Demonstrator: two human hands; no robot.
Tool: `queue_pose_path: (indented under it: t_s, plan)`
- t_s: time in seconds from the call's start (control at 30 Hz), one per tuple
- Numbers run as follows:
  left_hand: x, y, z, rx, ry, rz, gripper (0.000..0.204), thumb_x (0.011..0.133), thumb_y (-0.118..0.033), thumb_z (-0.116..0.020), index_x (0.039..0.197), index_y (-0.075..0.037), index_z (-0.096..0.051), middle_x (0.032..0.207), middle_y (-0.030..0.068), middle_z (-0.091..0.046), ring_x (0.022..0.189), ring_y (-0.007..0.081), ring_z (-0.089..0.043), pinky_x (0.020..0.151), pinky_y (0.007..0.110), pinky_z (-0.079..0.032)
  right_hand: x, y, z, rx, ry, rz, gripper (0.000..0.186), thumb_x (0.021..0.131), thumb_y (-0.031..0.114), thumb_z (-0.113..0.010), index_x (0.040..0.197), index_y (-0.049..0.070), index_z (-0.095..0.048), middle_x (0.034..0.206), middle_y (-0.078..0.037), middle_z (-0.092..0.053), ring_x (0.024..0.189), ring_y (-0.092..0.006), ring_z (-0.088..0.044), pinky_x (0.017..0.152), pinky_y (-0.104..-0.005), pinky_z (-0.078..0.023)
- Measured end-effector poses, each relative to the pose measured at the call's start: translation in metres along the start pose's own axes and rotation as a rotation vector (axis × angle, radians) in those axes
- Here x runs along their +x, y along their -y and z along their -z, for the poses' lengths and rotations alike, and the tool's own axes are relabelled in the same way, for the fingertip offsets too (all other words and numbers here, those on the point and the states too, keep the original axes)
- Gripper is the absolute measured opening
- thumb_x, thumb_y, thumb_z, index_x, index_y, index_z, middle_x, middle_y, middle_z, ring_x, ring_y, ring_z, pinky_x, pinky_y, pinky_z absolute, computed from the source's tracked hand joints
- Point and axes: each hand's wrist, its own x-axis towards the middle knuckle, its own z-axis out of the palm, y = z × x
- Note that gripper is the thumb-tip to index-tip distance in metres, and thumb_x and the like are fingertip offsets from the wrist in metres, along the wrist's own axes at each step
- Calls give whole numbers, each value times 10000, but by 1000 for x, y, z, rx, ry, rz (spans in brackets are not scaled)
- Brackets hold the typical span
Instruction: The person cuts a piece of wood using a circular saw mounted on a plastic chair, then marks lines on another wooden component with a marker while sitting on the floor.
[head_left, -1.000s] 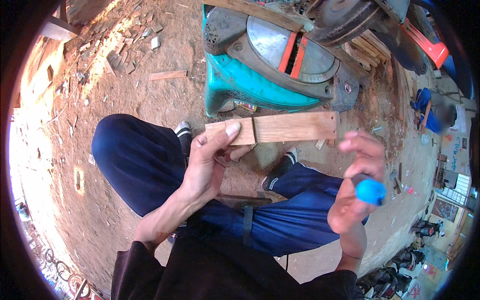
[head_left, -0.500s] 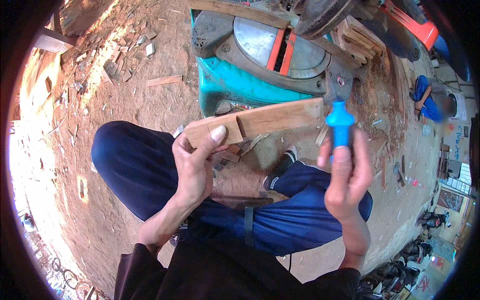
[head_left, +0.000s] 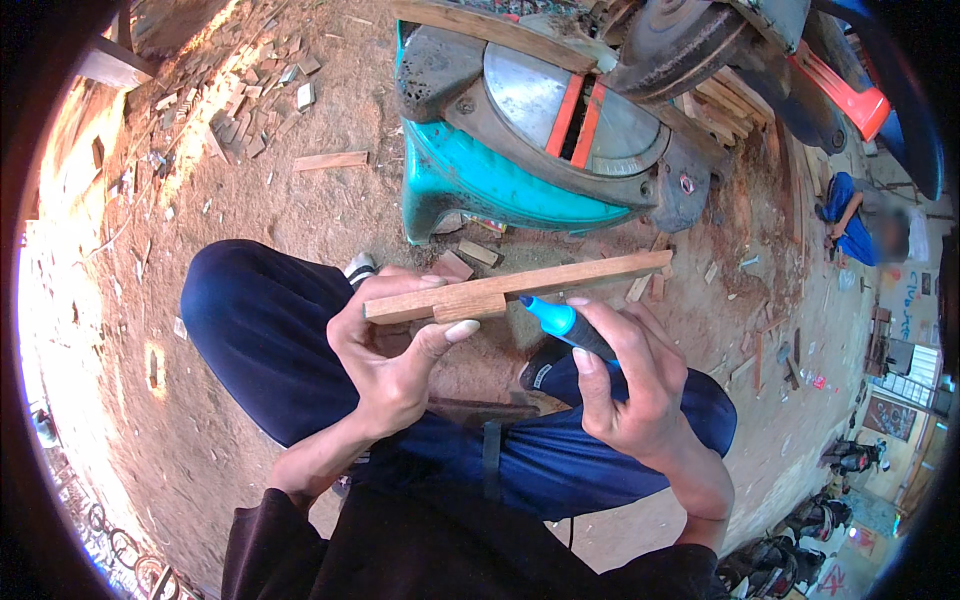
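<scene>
Closed in a pinch, the person's left grip (head_left: 390, 375), in the head view, holds a long wooden strip (head_left: 590, 271) and a small wooden block (head_left: 472, 308) together, thumb in front, fingers behind. Closed around a blue marker (head_left: 568, 324), the right grip (head_left: 640, 390) points its bare, dark tip leftward, just beside the block's right end; whether ink meets wood cannot be told. Both pieces are in midair above the person's lap, near a teal-based saw (head_left: 520, 182) on the ground.

As for progress, the pieces look already brought together and the marker is uncapped. No ink line can be made out on the visible wood, so that part appears not yet done.

Seen nearly edge-on, the strip is straight, narrow and light brown, rising slightly to the right. Similar in colour but far shorter, the block lies along its near side.
</scene>
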Motion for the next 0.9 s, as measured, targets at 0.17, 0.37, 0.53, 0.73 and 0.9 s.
queue_pose_path:
  t_s: [0.17,0.37,0.53,0.73,0.9]
  plan:
    - [-1,1,-1,14,10,-31,351,797,54,-839,1100,55,-663,1023,169,-710,947,211,-709,855,338,-568,0,0,-1,-11,2,13,385,892,16,-682,1265,-51,-613,851,-143,-630,646,-296,-557,613,-416,-475]
    - [-1,1,-2,-23,30,-44,351,791,57,-838,1093,54,-660,1011,192,-715,959,242,-719,862,358,-577,0,0,-2,-1,3,1,387,892,15,-687,1267,-48,-616,845,-144,-634,651,-297,-563,619,-418,-475]
    - [-3,1,-2,-19,25,-26,352,790,59,-838,1095,57,-660,1027,194,-716,961,242,-719,866,357,-576,0,1,-2,-3,10,5,385,893,13,-688,1265,-49,-614,854,-146,-636,657,-298,-571,620,-418,-476]
    - [-3,1,-1,-31,29,0,351,792,60,-837,1096,62,-662,1035,189,-717,961,232,-716,864,353,-573,0,1,-2,0,20,-5,379,896,15,-686,1262,-50,-614,851,-144,-628,651,-297,-565,623,-420,-477]
    - [-3,2,0,22,41,-30,339,800,30,-846,1087,60,-669,1028,170,-722,962,212,-708,863,340,-568,-2,3,0,-55,71,-14,409,881,9,-673,1278,-61,-604,838,-150,-624,697,-305,-585,645,-431,-498]
